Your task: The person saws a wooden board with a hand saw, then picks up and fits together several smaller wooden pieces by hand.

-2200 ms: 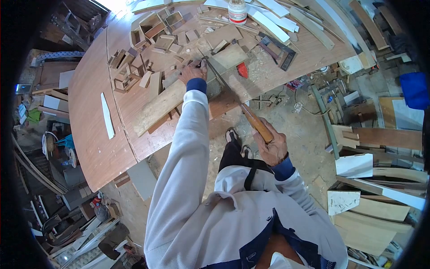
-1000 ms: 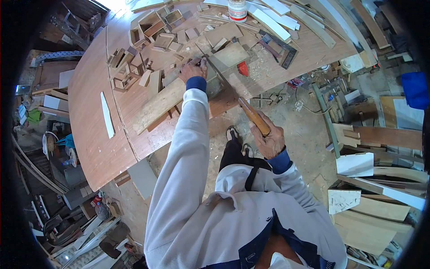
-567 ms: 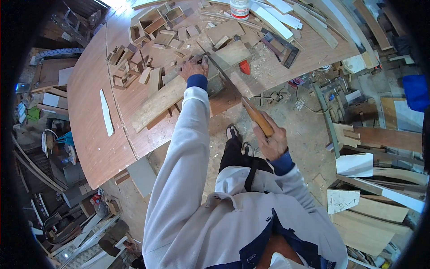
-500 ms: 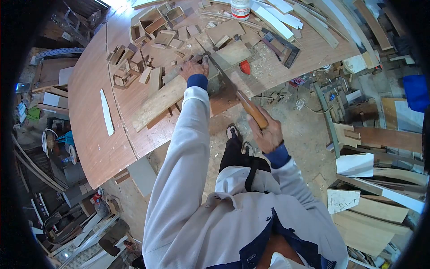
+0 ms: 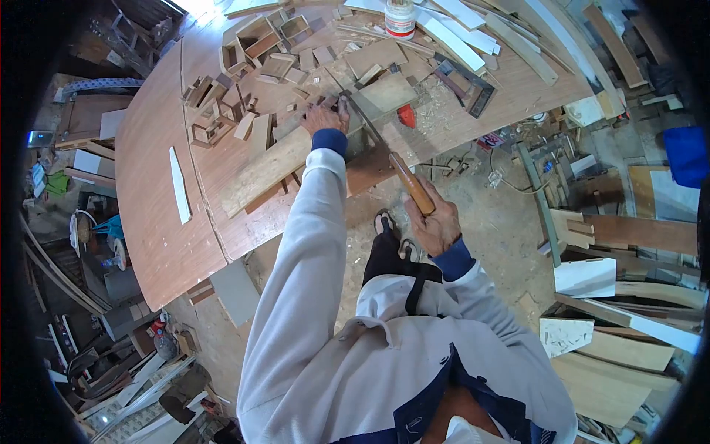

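Note:
My right hand (image 5: 435, 222) is wrapped round the wooden handle (image 5: 411, 183) of a handsaw, over the table's near edge. The thin saw blade (image 5: 372, 128) runs up and left, across a pale wooden board (image 5: 384, 92) on the table. My left hand (image 5: 325, 118) presses down on the wood just left of the blade, its thumb side close to the steel. The fingertips are partly hidden, and so is the exact line of the cut. A longer plank (image 5: 266, 172) lies under my left wrist and slants toward the lower left.
Small wooden box frames (image 5: 259, 41) and offcuts crowd the table's far left. A white jar (image 5: 399, 18) stands at the back. A red piece (image 5: 406, 115) and a dark frame (image 5: 473, 92) lie right of the saw. Stacked boards (image 5: 621, 355) fill the right side.
The saw and my right hand have shifted slightly toward my body. My left hand stays on the wood. The whole view has tilted a little.

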The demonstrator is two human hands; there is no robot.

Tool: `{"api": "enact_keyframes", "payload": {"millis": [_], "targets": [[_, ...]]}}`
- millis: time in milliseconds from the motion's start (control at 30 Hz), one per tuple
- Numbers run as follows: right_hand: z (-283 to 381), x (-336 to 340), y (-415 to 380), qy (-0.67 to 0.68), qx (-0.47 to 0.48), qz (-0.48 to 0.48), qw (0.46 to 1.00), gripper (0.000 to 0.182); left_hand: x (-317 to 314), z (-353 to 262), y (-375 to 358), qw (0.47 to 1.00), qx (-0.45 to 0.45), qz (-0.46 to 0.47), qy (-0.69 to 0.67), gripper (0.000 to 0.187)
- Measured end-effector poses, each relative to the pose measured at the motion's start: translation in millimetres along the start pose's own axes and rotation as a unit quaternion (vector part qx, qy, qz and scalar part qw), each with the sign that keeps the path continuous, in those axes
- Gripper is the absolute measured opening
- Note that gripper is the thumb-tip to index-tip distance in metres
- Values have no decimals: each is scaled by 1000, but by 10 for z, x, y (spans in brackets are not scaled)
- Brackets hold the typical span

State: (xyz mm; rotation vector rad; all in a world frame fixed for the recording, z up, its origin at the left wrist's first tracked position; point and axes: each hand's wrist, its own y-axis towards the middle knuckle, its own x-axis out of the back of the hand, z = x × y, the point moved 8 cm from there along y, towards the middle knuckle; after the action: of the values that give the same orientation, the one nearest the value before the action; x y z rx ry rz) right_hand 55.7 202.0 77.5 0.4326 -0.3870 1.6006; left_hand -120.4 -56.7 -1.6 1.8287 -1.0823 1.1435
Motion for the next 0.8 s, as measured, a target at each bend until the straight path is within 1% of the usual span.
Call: {"api": "enact_keyframes", "payload": {"millis": [33,100,133,200,233,267,333,367,433,467,533,600,633,733,800], "targets": [[-23,-9,-6,0,3,0,1000,43,17,9,-42,1000,1,-2,0,35],[-74,-27,-28,23,-4,12,1000,44,53,-108,-226,990,-106,-18,86,40],[-89,-35,-14,23,0,13,1000,44,63,-103,-286,991,-104,-21,87,40],[-71,-2,-13,42,31,-14,999,43,85,-129,-448,987,-145,-47,45,49],[-69,9,-8,42,33,-14,998,43,45,-117,-478,983,-175,-22,45,57],[-54,32,1,36,41,-13,998,43,40,-76,-472,983,-174,-24,44,57],[-30,35,7,28,52,-8,998,43,25,-72,-501,975,-221,-11,24,59],[-24,37,4,32,57,-13,998,44,18,-41,-500,976,-218,-12,24,59],[-21,61,-4,35,61,-19,997,44,-19,-51,-501,975,-222,5,33,65],[-42,56,-21,27,42,-9,999,45,-30,-56,-525,975,-221,7,33,65],[-20,61,-44,22,27,3,999,45,-48,-46,-506,978,-179,44,93,65],[-51,120,-140,-2,-18,16,1000,46,-21,-74,-508,981,-164,41,96,65],[-43,157,-189,-3,-16,15,1000,46,-16,-55,-513,983,-148,40,101,65],[12,231,-295,26,4,10,1000,46,16,-63,-541,983,-151,14,104,64],[69,263,-330,37,17,6,999,45,15,-74,-566,982,-152,21,107,64]]}}
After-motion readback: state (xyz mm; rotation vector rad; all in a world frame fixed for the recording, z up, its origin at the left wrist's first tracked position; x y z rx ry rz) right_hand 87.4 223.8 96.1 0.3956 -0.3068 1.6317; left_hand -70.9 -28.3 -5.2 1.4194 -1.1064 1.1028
